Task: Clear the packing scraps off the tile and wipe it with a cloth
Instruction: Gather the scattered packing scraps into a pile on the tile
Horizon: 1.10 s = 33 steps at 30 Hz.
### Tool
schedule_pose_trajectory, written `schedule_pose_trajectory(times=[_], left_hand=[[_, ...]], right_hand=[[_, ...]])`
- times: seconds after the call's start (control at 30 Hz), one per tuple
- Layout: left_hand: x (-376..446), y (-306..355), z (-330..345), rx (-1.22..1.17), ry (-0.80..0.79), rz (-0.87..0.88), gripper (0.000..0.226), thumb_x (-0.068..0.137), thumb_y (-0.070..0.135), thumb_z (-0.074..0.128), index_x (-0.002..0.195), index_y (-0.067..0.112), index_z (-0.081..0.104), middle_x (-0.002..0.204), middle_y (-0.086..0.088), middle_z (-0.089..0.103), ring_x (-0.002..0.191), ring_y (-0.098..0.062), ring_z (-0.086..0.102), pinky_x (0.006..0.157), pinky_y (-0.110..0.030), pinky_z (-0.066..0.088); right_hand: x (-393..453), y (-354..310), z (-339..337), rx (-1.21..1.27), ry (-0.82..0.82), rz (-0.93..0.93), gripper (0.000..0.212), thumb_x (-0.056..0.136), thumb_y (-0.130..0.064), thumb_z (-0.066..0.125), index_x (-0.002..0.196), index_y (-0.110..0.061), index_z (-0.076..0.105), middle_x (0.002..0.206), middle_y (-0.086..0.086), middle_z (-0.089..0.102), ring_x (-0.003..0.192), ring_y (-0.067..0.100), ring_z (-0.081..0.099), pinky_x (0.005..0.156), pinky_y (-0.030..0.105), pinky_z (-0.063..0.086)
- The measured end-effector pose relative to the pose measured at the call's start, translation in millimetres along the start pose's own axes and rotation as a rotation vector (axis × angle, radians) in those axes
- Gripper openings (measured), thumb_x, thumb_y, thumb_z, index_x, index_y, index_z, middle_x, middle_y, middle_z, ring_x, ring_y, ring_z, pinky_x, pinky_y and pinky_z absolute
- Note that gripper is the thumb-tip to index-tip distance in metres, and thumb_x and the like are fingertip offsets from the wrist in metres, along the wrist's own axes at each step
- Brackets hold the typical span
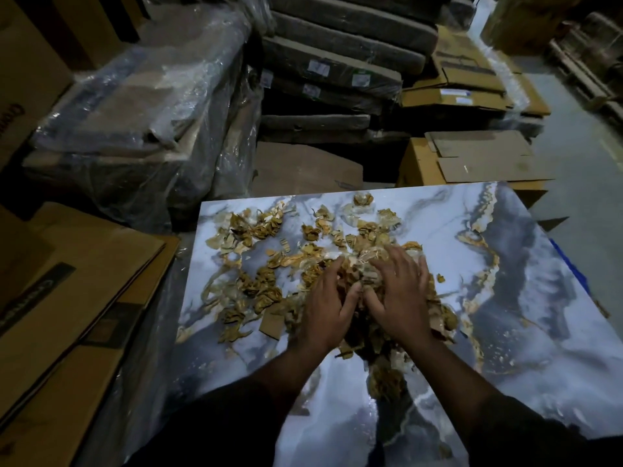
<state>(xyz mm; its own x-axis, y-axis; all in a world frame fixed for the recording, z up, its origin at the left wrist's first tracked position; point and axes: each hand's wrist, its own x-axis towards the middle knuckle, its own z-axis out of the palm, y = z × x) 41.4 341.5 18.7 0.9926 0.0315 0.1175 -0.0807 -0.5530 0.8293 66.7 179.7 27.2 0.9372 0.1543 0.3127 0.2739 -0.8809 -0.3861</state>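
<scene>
2 spread hands, left hand (325, 306) and right hand (399, 293), rake packing scraps (256, 261) across the glossy tile (526, 291), where loose bits risk spilling past its edges.

head view | worn on head | faces forward and down | close over tile (505, 348) | single view

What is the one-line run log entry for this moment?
stage: gathering | left hand, right hand: on scraps pile | tile: still littered | cloth: not visible
</scene>
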Motion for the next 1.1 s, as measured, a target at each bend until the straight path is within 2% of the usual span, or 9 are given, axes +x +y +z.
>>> schedule_pose_trajectory(times=[0.13,0.3,0.43,0.6,0.73,0.83,0.93,1.03,1.1], left_hand=[[-4,-20,-30,-0.014,0.080,-0.025,0.058,0.102,0.053,0.040,0.154,0.026,0.037,0.155,0.005,0.045,0.139,-0.016,0.046,0.110,-0.038,0.043],[-13,-74,-72,0.054,0.201,-0.081,0.049,0.099,0.058,0.037,0.141,0.034,0.044,0.137,0.006,0.057,0.123,-0.015,0.055,0.097,-0.032,0.049],[-17,-123,-105,0.207,0.265,-0.101,0.056,0.098,0.062,0.034,0.139,0.026,0.045,0.141,-0.002,0.052,0.130,-0.023,0.050,0.103,-0.042,0.049],[-19,-173,-131,0.319,0.311,-0.116,0.060,0.097,0.059,0.041,0.144,0.022,0.039,0.152,-0.004,0.037,0.143,-0.024,0.037,0.113,-0.043,0.040],[-5,-190,-126,0.337,0.232,-0.263,0.075,0.095,0.058,0.050,0.153,0.014,0.033,0.164,-0.011,0.028,0.153,-0.027,0.021,0.123,-0.045,0.025],[2,-185,-110,0.294,0.150,-0.276,0.065,0.098,0.037,0.060,0.153,0.011,0.038,0.160,-0.012,0.035,0.152,-0.029,0.025,0.123,-0.043,0.024],[1,-170,-94,0.184,0.081,-0.242,0.057,0.096,0.026,0.051,0.150,0.013,0.041,0.156,-0.011,0.040,0.147,-0.029,0.034,0.120,-0.041,0.030],[11,-162,-98,0.178,0.204,-0.204,0.058,0.096,0.042,0.035,0.144,0.013,0.049,0.149,-0.008,0.049,0.139,-0.025,0.044,0.116,-0.041,0.037],[27,-158,-110,0.144,0.287,-0.211,0.057,0.094,0.045,0.037,0.142,0.016,0.050,0.145,-0.005,0.052,0.135,-0.023,0.047,0.112,-0.040,0.041]], right_hand=[[10,-48,13,0.016,0.008,-0.098,0.042,0.090,-0.039,0.057,0.127,-0.019,0.062,0.152,0.007,0.045,0.149,0.026,0.032,0.122,0.061,0.012],[-18,-99,47,0.083,-0.048,-0.225,0.045,0.091,-0.041,0.061,0.129,-0.017,0.061,0.142,0.008,0.052,0.140,0.028,0.043,0.122,0.056,0.021],[-69,-122,83,0.135,-0.178,-0.239,0.059,0.091,-0.049,0.061,0.142,-0.024,0.048,0.154,0.003,0.040,0.150,0.023,0.029,0.124,0.051,0.021],[-82,-136,104,0.118,-0.227,-0.107,0.072,0.092,-0.061,0.054,0.152,-0.028,0.032,0.164,0.003,0.023,0.155,0.025,0.015,0.125,0.043,0.017],[-45,-150,114,0.117,-0.180,-0.094,0.067,0.094,-0.057,0.053,0.149,-0.022,0.038,0.161,0.006,0.027,0.153,0.027,0.020,0.123,0.043,0.021],[-1,-154,122,0.168,-0.203,-0.083,0.059,0.097,-0.046,0.054,0.147,-0.017,0.043,0.155,0.008,0.037,0.148,0.027,0.029,0.123,0.042,0.027],[36,-153,130,0.204,-0.345,-0.110,0.046,0.100,-0.041,0.053,0.137,-0.013,0.053,0.139,0.007,0.052,0.132,0.026,0.044,0.112,0.043,0.036],[61,-149,135,0.222,-0.346,-0.197,0.038,0.104,-0.041,0.047,0.130,-0.016,0.058,0.125,0.003,0.057,0.117,0.021,0.049,0.103,0.039,0.042],[82,-143,137,0.219,-0.284,-0.191,0.035,0.104,-0.041,0.048,0.126,-0.016,0.060,0.121,0.002,0.057,0.116,0.020,0.048,0.100,0.036,0.041]])
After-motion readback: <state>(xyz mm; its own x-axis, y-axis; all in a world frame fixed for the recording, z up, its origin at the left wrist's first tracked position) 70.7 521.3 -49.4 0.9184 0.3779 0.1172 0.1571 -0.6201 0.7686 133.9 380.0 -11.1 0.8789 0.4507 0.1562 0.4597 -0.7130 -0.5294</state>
